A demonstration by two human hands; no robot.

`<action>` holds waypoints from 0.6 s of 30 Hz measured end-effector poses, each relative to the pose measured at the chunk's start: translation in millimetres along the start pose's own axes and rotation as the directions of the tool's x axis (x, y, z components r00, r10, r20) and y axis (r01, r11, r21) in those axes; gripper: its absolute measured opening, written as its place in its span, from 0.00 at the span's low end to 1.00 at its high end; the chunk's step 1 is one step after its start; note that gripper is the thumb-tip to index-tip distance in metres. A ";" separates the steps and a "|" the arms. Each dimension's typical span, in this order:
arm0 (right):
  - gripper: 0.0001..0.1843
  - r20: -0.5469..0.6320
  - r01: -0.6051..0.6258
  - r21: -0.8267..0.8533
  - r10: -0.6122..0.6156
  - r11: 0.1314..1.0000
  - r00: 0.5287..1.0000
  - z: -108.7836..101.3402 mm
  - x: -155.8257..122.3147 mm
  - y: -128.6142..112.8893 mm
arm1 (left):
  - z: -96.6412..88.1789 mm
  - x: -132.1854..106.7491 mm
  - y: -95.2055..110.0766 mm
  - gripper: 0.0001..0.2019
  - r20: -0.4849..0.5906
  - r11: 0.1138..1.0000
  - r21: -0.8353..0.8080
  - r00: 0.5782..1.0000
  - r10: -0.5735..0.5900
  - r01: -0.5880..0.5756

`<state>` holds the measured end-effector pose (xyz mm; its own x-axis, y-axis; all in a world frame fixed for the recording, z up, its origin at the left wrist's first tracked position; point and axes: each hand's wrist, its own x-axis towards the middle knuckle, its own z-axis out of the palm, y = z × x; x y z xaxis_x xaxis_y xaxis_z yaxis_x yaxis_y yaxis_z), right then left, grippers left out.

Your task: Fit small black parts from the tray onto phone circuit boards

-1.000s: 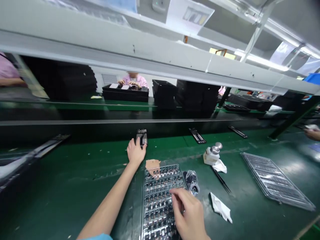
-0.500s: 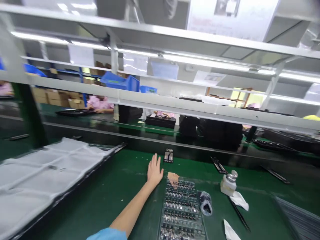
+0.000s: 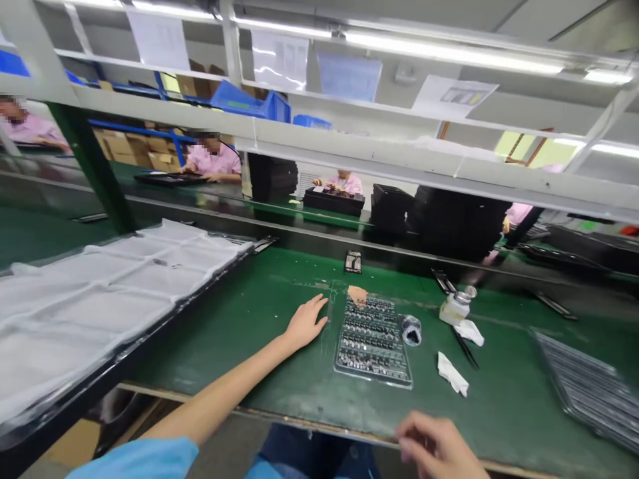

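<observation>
My left hand (image 3: 305, 324) rests palm down on the green table, fingers stretched out and nothing in it. Just right of it lies a clear plastic tray (image 3: 374, 372) holding rows of small dark and metallic parts. A torn tan scrap (image 3: 357, 295) lies on the tray's far end. At the table's front edge, low in the view, is my right hand (image 3: 439, 447), slightly blurred. Its fingers are curled in towards the thumb; whatever they may hold is hidden. A roll wrapped in clear plastic (image 3: 411, 330) stands close beside the tray's right side.
A large black-edged tray with white padded compartments (image 3: 114, 293) fills the left. To the right are a white dispenser bottle (image 3: 455, 307), black tweezers (image 3: 466, 349), crumpled white tissue (image 3: 452, 374) and stacked clear trays (image 3: 589, 386). Co-workers in pink (image 3: 214, 159) sit across the bench.
The view has tilted down, showing the front edge of the table. My left hand has drawn back nearer to me, still flat. My right hand has come into view at bottom right.
</observation>
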<state>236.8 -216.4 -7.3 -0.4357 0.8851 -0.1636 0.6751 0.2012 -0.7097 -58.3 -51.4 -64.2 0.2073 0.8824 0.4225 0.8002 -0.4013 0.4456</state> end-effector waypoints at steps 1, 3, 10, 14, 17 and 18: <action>0.10 -0.092 -0.031 -0.073 0.025 0.997 0.995 -3.6 7.3 -3.5 | -0.1 -1.5 3.5 0.21 0.006 0.999 -0.037 1.000 0.012 -0.012; 0.08 -0.250 -0.119 -0.226 0.060 0.967 0.966 -10.3 25.6 -9.9 | -0.1 -2.3 12.1 0.18 0.008 0.993 -0.113 0.999 0.041 -0.040; 0.05 -0.275 -0.281 -0.388 0.181 0.878 0.944 -14.9 78.0 -8.8 | -4.9 -7.5 33.6 0.15 0.073 0.943 -0.308 0.985 0.156 -0.127; 0.06 -0.184 -0.302 -0.415 0.245 0.858 0.952 -17.9 88.1 -8.3 | -12.9 -9.9 35.6 0.17 0.096 0.921 -0.354 0.973 0.211 -0.164; 0.07 -0.108 -0.295 -0.447 0.276 0.845 0.955 -22.6 88.2 -9.4 | -18.0 -6.7 38.3 0.17 0.082 0.907 -0.389 0.974 0.210 -0.163; 0.08 -0.094 -0.287 -0.458 0.275 0.841 0.957 -24.1 87.6 -10.7 | -19.1 -4.9 39.5 0.17 0.084 0.898 -0.411 0.974 0.209 -0.157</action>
<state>205.8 -130.9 2.5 -0.1755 0.9415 -0.2877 0.9657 0.1079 -0.2361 -38.5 -76.3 -33.6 0.4163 0.7967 0.4382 0.4550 -0.5998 0.6582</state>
